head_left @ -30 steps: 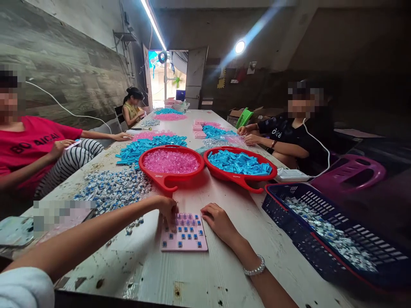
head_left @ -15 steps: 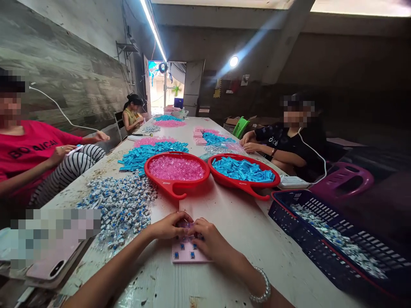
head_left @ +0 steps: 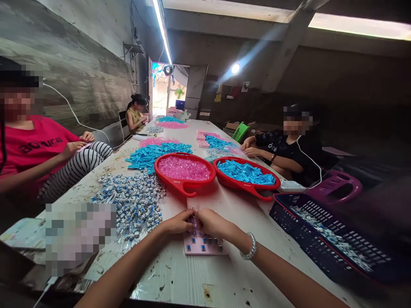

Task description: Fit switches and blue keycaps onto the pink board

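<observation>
A flat pink plate [head_left: 206, 251] lies on the table in front of me, set with several small square blue-and-white pieces [head_left: 203, 247]. Clear pinkish caps [head_left: 195, 225] show on its upper part, between my hands. My left hand [head_left: 178, 222] is closed at the plate's upper left, thumb and fingertips pressed together. Right beside it, my right hand [head_left: 212, 221] bends over the plate's top with fingers closed. Whatever the fingertips of either hand hold is hidden. Part of the plate is covered by my right hand.
Ahead stand a red basket [head_left: 183, 191] of clear pink caps and a red basket [head_left: 247, 187] of blue strips. Loose blue-and-white pieces [head_left: 135, 205] are heaped at left, near a blurred-out phone. A dark blue crate [head_left: 321, 252] is at right. Several people sit around the table.
The view has shifted, so the table things sit farther right. My right hand has turned and moved up to the plate's top, baring more of its lower rows. My left hand stays at the upper left.
</observation>
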{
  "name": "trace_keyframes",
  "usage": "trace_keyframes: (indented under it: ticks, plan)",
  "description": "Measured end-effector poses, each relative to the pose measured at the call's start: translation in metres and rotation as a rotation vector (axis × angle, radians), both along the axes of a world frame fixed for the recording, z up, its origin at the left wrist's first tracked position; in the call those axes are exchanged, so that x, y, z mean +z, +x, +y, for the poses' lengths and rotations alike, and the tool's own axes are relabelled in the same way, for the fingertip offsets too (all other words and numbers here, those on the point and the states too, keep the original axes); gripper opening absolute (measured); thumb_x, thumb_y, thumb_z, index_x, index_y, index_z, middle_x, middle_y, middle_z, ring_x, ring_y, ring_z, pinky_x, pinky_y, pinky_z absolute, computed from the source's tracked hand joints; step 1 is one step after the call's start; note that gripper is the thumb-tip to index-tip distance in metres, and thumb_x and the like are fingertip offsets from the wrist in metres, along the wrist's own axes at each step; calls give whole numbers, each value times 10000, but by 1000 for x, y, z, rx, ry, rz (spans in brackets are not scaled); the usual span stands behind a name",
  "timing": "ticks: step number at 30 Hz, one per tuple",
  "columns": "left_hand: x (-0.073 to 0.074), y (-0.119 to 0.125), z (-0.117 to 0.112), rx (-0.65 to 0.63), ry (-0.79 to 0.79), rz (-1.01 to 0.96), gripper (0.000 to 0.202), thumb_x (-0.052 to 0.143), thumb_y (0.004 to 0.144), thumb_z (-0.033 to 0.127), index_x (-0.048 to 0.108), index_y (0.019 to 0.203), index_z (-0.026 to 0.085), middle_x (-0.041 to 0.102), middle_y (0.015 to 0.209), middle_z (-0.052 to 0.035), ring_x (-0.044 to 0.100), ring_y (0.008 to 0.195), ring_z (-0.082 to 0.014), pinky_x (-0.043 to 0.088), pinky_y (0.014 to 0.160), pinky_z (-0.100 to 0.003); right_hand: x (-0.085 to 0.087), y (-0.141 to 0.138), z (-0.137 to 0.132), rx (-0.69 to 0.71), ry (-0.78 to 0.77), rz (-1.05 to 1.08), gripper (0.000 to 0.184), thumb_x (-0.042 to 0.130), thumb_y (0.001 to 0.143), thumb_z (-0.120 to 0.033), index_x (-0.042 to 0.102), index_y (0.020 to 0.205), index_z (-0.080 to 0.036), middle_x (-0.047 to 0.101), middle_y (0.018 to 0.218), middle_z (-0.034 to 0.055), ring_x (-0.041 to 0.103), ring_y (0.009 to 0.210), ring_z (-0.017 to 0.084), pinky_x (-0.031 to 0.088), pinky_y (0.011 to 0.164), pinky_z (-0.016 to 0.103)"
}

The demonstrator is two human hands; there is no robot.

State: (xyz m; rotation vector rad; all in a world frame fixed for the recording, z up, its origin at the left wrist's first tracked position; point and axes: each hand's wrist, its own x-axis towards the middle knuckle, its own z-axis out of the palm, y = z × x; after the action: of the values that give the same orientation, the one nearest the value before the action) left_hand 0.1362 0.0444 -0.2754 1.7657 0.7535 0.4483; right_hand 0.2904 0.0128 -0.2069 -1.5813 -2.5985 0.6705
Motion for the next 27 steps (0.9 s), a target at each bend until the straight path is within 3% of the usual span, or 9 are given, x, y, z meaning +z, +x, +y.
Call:
trace_keyframes:
  ticks: [4, 9, 16, 20, 27]
  plan:
    - [-3, -1, -1, -5, 53, 16, 318, 607, 672, 108, 561, 983, 161, 572, 980, -7, 514, 958, -183, 419, 876, -291, 2, -1, 11, -36, -94, -76, 153, 613, 544, 8, 650, 595, -132, 555, 490, -22, 488, 479, 101, 289, 427, 172]
    - [-4, 7, -10, 115, 141, 117, 398, 708, 678, 337, 553, 993, 150, 547, 1027, -56, 485, 990, -245, 386, 908, -374, -3, 0, 20, -85, -169, -82, 116, 600, 561, -5, 623, 540, -117, 535, 457, -23, 513, 488, 109, 310, 427, 166]
    - [-1, 11, -11, 135, 159, 226, 463, 715, 668, 349, 531, 1040, 145, 546, 1063, -76, 496, 994, -256, 395, 878, -358, -9, -1, 29, -81, -248, -85, 106, 675, 506, -17, 619, 516, -107, 512, 433, -31, 499, 463, 114, 328, 421, 175]
    - [1, 12, -11, 147, 165, 239, 440, 710, 662, 342, 534, 1007, 133, 545, 1056, -88, 491, 1000, -267, 386, 879, -370, -9, 1, 24, -73, -224, -47, 79, 630, 565, -34, 647, 585, -108, 528, 462, -26, 496, 483, 106, 314, 424, 164]
    - [3, 14, -13, 146, 168, 188, 477, 732, 629, 326, 523, 1020, 151, 552, 1079, -77, 494, 1012, -259, 388, 886, -355, -4, 3, 15, -6, -122, 43, 191, 573, 599, -9, 668, 731, -109, 528, 518, -36, 451, 528, 88, 268, 443, 157]
